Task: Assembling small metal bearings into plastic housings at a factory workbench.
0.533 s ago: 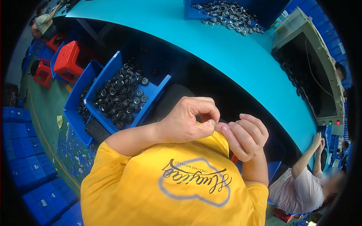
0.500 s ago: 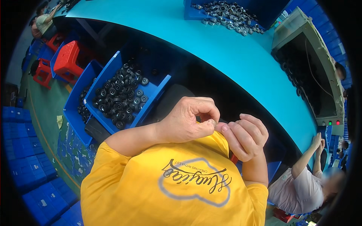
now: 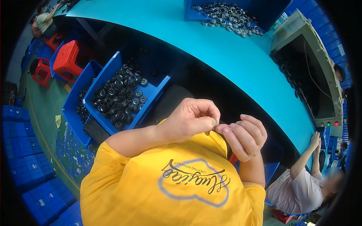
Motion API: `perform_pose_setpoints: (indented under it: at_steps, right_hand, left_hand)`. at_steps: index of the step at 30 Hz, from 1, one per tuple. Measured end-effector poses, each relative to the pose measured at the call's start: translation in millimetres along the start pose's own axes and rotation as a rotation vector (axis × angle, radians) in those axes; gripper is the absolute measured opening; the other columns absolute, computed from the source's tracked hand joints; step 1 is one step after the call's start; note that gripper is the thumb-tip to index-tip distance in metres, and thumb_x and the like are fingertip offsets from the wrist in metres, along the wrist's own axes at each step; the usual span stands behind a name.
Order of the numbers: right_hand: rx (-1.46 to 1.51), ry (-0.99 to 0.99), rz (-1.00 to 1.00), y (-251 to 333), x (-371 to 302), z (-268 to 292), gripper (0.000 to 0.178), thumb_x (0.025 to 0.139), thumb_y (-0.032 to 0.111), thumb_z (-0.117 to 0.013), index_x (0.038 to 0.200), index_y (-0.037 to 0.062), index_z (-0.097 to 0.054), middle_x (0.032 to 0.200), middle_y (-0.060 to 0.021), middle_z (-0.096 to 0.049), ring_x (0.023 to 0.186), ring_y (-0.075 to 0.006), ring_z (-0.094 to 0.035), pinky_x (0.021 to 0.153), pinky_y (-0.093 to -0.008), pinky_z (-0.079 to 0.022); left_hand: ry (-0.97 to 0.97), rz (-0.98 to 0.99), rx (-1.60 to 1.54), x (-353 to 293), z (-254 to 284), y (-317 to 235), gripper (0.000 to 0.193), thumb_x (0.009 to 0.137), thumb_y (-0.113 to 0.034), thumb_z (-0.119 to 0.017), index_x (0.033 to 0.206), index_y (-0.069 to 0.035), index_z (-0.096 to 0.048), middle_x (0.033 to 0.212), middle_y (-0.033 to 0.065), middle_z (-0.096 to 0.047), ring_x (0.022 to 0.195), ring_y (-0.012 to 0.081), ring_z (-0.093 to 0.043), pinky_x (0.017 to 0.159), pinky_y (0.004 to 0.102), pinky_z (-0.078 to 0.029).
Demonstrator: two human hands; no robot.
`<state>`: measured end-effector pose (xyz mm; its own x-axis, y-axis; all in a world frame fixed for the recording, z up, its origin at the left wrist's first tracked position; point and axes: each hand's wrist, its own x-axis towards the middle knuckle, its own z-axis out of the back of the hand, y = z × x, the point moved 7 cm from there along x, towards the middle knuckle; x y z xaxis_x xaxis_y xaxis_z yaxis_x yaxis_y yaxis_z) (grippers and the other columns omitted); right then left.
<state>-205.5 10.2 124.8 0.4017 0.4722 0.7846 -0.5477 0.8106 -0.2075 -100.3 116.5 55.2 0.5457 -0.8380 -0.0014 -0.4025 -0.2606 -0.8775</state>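
In front of my yellow shirt [image 3: 162, 180], my two hands meet at the fingertips. My left hand [image 3: 192, 118] is closed in a pinch, its thumb against the bent forefinger. Touching it from the right is my right hand [image 3: 246, 136], thumb and forefinger pressed together and the other fingers curled. Anything between the fingertips is too small or too covered to make out. Nearest to my left forearm is a blue bin [image 3: 157, 96] of small black wheels [image 3: 117, 94] with shiny centres.
A teal table [image 3: 211, 45] curves across ahead, bearing a blue bin [image 3: 194, 14] with shiny metal parts [image 3: 233, 19] spilling out. A machine with a dark opening [image 3: 305, 67] stands right. A person [image 3: 298, 188] sits at right. Red stools [image 3: 68, 58] and stacked blue crates [image 3: 37, 180] are left.
My left fingertips have shifted slightly and pinch tighter against the right ones. The rest of the scene stays nearly the same.
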Motion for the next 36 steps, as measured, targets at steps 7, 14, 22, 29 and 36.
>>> perform_pose_setpoints:
  at_steps: [7,14,22,29,36]
  right_hand:
    - [0.012,-0.053,-0.067,-9,-5,0,0.03,0.079,0.019,-0.086,0.105,0.0128,-0.072,0.091,0.0006,-0.065,0.082,-0.0155,-0.062,0.08,-0.0341,-0.061]
    - [0.042,-0.102,-0.135,-11,-17,-5,0.034,0.075,0.021,-0.089,0.104,0.0126,-0.073,0.089,0.0012,-0.064,0.081,-0.0144,-0.062,0.08,-0.0336,-0.061]
    - [0.022,-0.091,-0.127,-13,-24,-5,0.032,0.077,0.018,-0.086,0.105,0.0119,-0.072,0.091,0.0007,-0.064,0.083,-0.0146,-0.063,0.083,-0.0346,-0.061]
    - [0.029,-0.074,-0.14,-18,-27,-1,0.029,0.078,0.016,-0.085,0.104,0.0108,-0.072,0.092,-0.0003,-0.065,0.084,-0.0148,-0.064,0.083,-0.0349,-0.061]
    - [0.054,-0.133,-0.173,-30,-37,-1,0.031,0.077,0.015,-0.086,0.103,0.0102,-0.072,0.092,-0.001,-0.065,0.081,-0.0157,-0.064,0.078,-0.0336,-0.061]
  left_hand:
    - [-0.242,-0.517,1.019,-4,6,-33,0.016,0.08,0.008,-0.053,0.086,-0.004,-0.06,0.087,0.0073,-0.063,0.077,0.0217,-0.056,0.072,0.0332,-0.047]
    - [-0.168,-0.86,1.017,-13,-3,-50,0.009,0.088,-0.003,-0.07,0.095,-0.008,-0.067,0.088,0.0061,-0.068,0.085,0.024,-0.061,0.079,0.0348,-0.047]
    - [-0.088,-0.939,0.963,-12,-17,-44,0.016,0.086,-0.017,-0.081,0.096,-0.01,-0.071,0.086,0.0044,-0.067,0.084,0.0227,-0.06,0.077,0.0348,-0.047]
    - [-0.074,-0.934,0.988,-4,-24,-40,0.014,0.085,-0.014,-0.082,0.095,-0.01,-0.073,0.088,0.0043,-0.068,0.086,0.0232,-0.059,0.076,0.0343,-0.048]
    - [-0.007,-0.773,0.881,16,-23,-29,0.019,0.084,-0.019,-0.084,0.097,-0.009,-0.074,0.091,0.0056,-0.069,0.089,0.024,-0.059,0.076,0.0348,-0.048]
